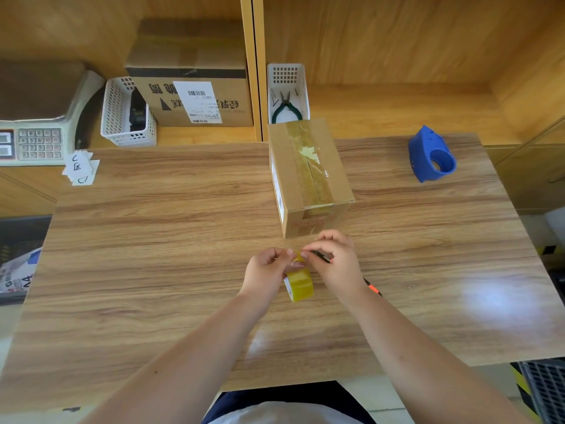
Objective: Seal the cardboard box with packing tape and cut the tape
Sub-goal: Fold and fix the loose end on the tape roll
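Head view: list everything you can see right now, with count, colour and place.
cardboard box: 1, brown, taped along the top, table centre
tape roll: 1, yellowish, between the hands
tape dispenser: 1, blue, table far right
table: 1, wood-grain
paper slips: several, white, table far-left corner
large carton: 1, brown with white label, shelf behind
baskets: 2, white, shelf; the right one holds green-handled pliers
scale: 1, pale with keypad, far left
orange-and-black tool: 1, in the right hand, type unclear
left hand: on the roll
right hand: pinching at the top of the roll
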`<control>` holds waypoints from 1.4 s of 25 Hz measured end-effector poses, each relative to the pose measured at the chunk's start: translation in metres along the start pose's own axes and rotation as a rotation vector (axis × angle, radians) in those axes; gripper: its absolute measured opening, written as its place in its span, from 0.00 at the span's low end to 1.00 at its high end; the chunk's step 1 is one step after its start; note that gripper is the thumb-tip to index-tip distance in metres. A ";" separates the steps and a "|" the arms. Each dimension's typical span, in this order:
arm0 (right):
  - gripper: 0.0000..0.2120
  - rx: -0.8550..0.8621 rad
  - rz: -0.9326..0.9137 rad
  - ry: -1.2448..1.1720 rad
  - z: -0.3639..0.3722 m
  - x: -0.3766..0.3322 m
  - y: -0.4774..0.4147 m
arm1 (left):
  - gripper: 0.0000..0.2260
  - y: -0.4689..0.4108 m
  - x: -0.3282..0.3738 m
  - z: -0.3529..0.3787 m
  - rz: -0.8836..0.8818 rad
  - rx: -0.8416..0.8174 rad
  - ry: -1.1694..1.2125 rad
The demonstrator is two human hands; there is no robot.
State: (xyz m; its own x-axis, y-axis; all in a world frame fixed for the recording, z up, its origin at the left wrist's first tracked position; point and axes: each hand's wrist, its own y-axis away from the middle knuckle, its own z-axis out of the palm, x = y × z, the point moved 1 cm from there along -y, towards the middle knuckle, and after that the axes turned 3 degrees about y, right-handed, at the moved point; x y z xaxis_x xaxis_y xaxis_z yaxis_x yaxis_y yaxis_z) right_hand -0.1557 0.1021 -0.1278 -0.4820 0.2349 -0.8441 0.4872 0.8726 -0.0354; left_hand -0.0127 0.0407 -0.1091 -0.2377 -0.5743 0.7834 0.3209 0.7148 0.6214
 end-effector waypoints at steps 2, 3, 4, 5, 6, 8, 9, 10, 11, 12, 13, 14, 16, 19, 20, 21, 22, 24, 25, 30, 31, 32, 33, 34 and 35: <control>0.03 0.051 -0.221 0.184 0.001 0.004 0.002 | 0.08 -0.001 -0.001 -0.001 0.004 0.000 -0.021; 0.04 0.055 -0.304 0.232 0.000 0.004 0.002 | 0.08 -0.002 -0.001 -0.002 -0.003 0.001 -0.015; 0.05 0.058 -0.372 0.260 -0.001 0.003 0.001 | 0.07 -0.002 0.000 -0.002 -0.014 0.002 -0.007; 0.05 0.060 -0.431 0.279 -0.001 0.001 0.000 | 0.08 -0.002 0.001 -0.002 -0.024 0.003 0.000; 0.05 0.056 -0.470 0.289 -0.002 0.000 -0.001 | 0.09 -0.002 0.002 -0.001 -0.033 0.005 0.009; 0.05 0.026 -0.471 0.250 -0.003 0.000 -0.005 | 0.12 -0.002 0.005 0.001 -0.055 0.017 0.020; 0.04 0.002 -0.443 0.214 -0.003 0.000 -0.006 | 0.12 -0.003 0.007 0.002 -0.069 0.027 0.011; 0.03 -0.023 -0.407 0.182 -0.003 0.000 -0.006 | 0.12 -0.003 0.010 0.003 -0.080 0.033 -0.004; 0.02 -0.044 -0.377 0.161 -0.004 0.000 -0.006 | 0.12 -0.004 0.011 0.004 -0.091 0.037 -0.015; 0.02 -0.062 -0.358 0.152 -0.006 0.001 -0.006 | 0.12 -0.005 0.012 0.005 -0.103 0.040 -0.019; 0.02 -0.077 -0.352 0.153 -0.008 0.001 -0.006 | 0.12 -0.006 0.013 0.005 -0.118 0.049 -0.018; 0.02 -0.088 -0.355 0.159 -0.009 0.001 -0.006 | 0.12 -0.007 0.014 0.006 -0.140 0.058 -0.011; 0.03 -0.100 -0.385 0.177 -0.011 -0.002 -0.006 | 0.11 -0.008 0.015 0.007 -0.191 0.081 0.021; 0.03 -0.127 -0.431 0.188 -0.010 -0.006 -0.009 | 0.08 -0.011 0.018 0.008 -0.217 0.117 0.066; 0.03 -0.131 -0.423 0.171 -0.009 -0.006 -0.009 | 0.08 -0.012 0.019 0.008 -0.211 0.122 0.069; 0.03 -0.132 -0.400 0.144 -0.008 -0.005 -0.010 | 0.08 -0.012 0.020 0.007 -0.202 0.122 0.066; 0.03 -0.134 -0.366 0.113 -0.007 -0.004 -0.011 | 0.08 -0.012 0.020 0.007 -0.189 0.118 0.067; 0.02 -0.141 -0.285 0.062 -0.006 -0.002 -0.011 | 0.10 -0.011 0.019 0.006 -0.171 0.106 0.078; 0.03 -0.147 -0.246 0.042 -0.005 0.000 -0.011 | 0.12 -0.011 0.019 0.004 -0.170 0.094 0.083; 0.04 -0.248 -0.167 -0.020 -0.010 0.008 -0.013 | 0.15 -0.014 0.018 -0.010 -0.187 -0.054 0.049; 0.05 -0.265 -0.167 -0.025 -0.010 0.009 -0.013 | 0.15 -0.015 0.019 -0.012 -0.176 -0.085 0.026; 0.05 -0.272 -0.172 -0.029 -0.011 0.008 -0.013 | 0.14 -0.015 0.019 -0.012 -0.161 -0.108 0.004; 0.05 -0.269 -0.178 -0.029 -0.011 0.007 -0.013 | 0.13 -0.015 0.020 -0.013 -0.148 -0.124 -0.005; 0.05 -0.260 -0.184 -0.025 -0.011 0.006 -0.013 | 0.13 -0.014 0.020 -0.012 -0.141 -0.135 -0.002; 0.05 -0.245 -0.190 -0.018 -0.011 0.005 -0.013 | 0.12 -0.014 0.020 -0.012 -0.134 -0.147 -0.005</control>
State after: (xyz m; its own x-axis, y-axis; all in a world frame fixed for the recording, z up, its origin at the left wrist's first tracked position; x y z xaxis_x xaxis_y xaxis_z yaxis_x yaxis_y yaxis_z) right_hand -0.1726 0.0966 -0.1255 -0.5335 0.0521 -0.8442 0.1983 0.9780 -0.0650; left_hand -0.0114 0.0144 -0.1025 -0.2916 -0.6583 0.6940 0.4168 0.5656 0.7116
